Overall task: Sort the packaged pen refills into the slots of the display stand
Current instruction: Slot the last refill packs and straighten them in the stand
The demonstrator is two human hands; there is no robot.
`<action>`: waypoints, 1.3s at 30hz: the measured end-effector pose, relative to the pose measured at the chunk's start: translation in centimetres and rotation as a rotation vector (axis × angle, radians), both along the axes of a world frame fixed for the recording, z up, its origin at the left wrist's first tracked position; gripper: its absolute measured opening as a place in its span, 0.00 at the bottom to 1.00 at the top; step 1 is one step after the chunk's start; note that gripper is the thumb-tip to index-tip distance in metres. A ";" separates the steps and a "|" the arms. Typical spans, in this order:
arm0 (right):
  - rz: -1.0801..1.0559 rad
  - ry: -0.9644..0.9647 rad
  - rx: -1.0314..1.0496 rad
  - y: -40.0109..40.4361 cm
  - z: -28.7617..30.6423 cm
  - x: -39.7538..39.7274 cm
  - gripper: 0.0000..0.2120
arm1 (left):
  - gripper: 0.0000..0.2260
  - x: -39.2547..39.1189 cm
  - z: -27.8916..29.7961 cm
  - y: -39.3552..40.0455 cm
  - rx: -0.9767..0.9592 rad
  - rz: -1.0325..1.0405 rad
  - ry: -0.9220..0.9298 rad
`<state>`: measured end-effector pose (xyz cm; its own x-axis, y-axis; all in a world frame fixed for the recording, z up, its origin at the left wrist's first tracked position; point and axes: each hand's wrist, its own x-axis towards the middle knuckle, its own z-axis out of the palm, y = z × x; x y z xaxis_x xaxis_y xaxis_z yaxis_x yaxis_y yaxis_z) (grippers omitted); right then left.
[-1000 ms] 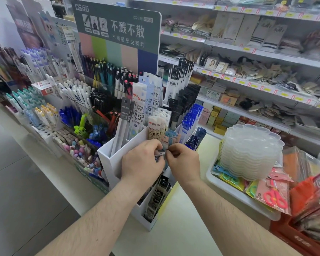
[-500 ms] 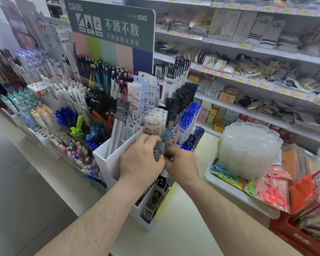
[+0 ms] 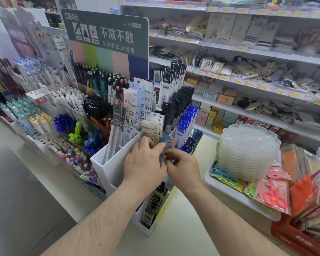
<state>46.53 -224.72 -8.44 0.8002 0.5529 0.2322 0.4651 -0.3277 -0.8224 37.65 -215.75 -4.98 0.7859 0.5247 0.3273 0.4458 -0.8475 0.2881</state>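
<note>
Both hands meet over the middle of the stand [image 3: 116, 170]: the left hand [image 3: 143, 163] and the right hand [image 3: 182, 169] both pinch the blue packs [image 3: 164, 143]. The packs stand upright, their long axis vertical, with the slot directly below them, so I think the move is straight down.

Light: I see bright, even shop light, no hard shadows.
Glare: soft sheen on the stacked clear trays [image 3: 248, 152] right of the display stand [image 3: 116, 169].
Blur: pens left of the stand smear; shelves behind it look soft.
Distortion: wide-angle bending away from the stand, toward the edges.
</note>
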 end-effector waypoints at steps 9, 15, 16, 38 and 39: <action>-0.106 0.088 0.057 1.0 0.9 1.0 0.09 | 0.11 -0.1 -0.7 0.4 -0.015 0.032 0.015; -0.089 0.058 -0.052 2.0 0.9 1.4 0.06 | 0.10 -0.3 -0.8 0.4 -0.015 0.039 -0.013; -0.075 0.029 -0.086 1.9 0.9 1.5 0.05 | 0.10 -0.3 -0.8 0.4 -0.018 0.040 -0.014; -0.042 -0.133 -0.323 -0.1 1.9 2.7 0.06 | 0.22 0.2 -0.3 0.2 -0.007 0.031 -0.030; -0.116 -0.110 -0.259 -0.5 1.9 3.0 0.04 | 0.25 0.2 -0.3 0.2 0.003 0.028 -0.027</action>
